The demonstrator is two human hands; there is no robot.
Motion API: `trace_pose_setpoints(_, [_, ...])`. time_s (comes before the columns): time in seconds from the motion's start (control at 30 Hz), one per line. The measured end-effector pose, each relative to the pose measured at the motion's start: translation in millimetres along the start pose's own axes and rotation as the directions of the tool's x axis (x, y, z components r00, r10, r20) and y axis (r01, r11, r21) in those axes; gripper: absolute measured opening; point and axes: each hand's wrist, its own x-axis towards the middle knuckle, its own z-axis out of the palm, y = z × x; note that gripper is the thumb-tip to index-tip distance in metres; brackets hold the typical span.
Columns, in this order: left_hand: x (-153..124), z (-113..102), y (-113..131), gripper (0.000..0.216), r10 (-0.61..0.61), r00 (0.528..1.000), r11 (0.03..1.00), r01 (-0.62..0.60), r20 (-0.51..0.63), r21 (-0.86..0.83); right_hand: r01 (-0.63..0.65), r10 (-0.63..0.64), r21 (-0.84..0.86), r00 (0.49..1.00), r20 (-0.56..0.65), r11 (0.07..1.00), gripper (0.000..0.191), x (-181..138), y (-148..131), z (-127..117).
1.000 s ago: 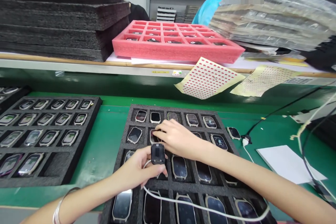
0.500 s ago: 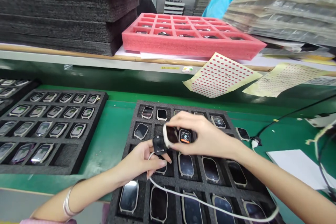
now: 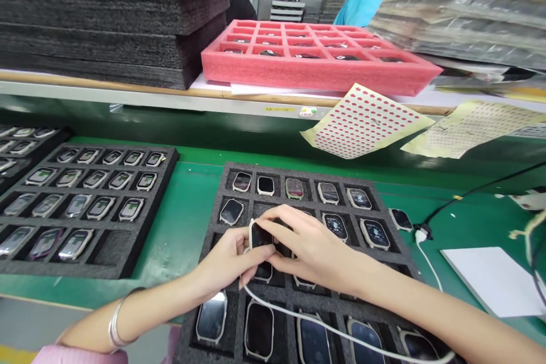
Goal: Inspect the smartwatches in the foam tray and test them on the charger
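A smartwatch without a strap (image 3: pixel 261 234), dark-screened with a pale frame, is held upright between both hands above the grey foam tray (image 3: pixel 239 239). My right hand (image 3: pixel 313 242) grips it by the top and right side, fingers bent over it. My left hand (image 3: pixel 228 259) is closed at its lower left, thumb against the watch's lower front. From the left hand a white cable (image 3: pixel 324 327) runs down and right across the tray. The small black charger on that cable is now hidden behind the watch. Several other watches lie in the tray's compartments.
To the left is another foam tray (image 3: pixel 149 205) of watches. A loose watch (image 3: pixel 401 219), a white plug (image 3: pixel 422 233) and a white sheet (image 3: pixel 495 278) lie right. On the shelf stand black foam blocks (image 3: pixel 106 28) and a pink tray (image 3: pixel 315 74); sticker sheets (image 3: pixel 362 122) hang below.
My right hand has moved left and down, bringing the watch over the black charger in my left hand. The charger, visible before, is now covered. My left hand has barely moved.
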Motion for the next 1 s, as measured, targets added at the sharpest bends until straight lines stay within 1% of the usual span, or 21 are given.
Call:
trace_pose_setpoints(0.1, [0,1,4,0.032,-0.013,1.000,1.000,0.013,-0.010,-0.007,0.028,-0.028,0.012,0.999,-0.045,1.000,0.026,-2,1,-2])
trace_pose_setpoints(0.23, [0,1,7,0.035,-0.019,1.000,1.000,0.018,-0.007,-0.013,0.041,-0.044,-0.042,0.995,-0.084,0.998,0.025,-5,2,-5])
trace_pose_setpoints(0.3, [0,0,6,0.035,-0.019,1.000,1.000,0.019,-0.004,-0.004,0.038,-0.041,-0.046,0.997,-0.072,0.998,0.024,-5,3,-4])
trace_pose_setpoints(0.43, [-1,-1,-1,0.033,-0.015,1.000,0.999,0.016,-0.018,0.040,0.035,-0.035,-0.001,0.999,-0.016,0.999,0.025,-4,4,1])
trace_pose_setpoints(0.53, [-1,-1,-2,0.031,-0.001,1.000,0.998,0.002,-0.012,0.058,0.012,-0.012,-0.017,1.000,0.003,1.000,0.027,-3,2,4])
trace_pose_setpoints(0.63, [-2,0,1,0.030,-0.004,1.000,1.000,0.005,-0.015,0.029,-0.011,0.012,-0.035,1.000,0.016,0.999,0.029,-4,-1,4])
trace_pose_setpoints(0.73, [-3,2,4,0.028,-0.007,1.000,1.000,0.006,-0.028,-0.028,-0.008,0.008,-0.005,1.000,0.024,1.000,0.030,-6,-2,3])
trace_pose_setpoints(0.9, [-4,4,6,0.024,0.008,0.999,0.996,-0.012,-0.045,-0.089,-0.008,0.008,0.015,1.000,0.009,1.000,0.032,-9,-3,4])
trace_pose_setpoints(1.0, [-5,5,9,0.026,0.001,0.998,0.994,-0.007,-0.060,-0.110,-0.021,0.021,0.025,1.000,-0.009,0.999,0.033,-10,-2,8])
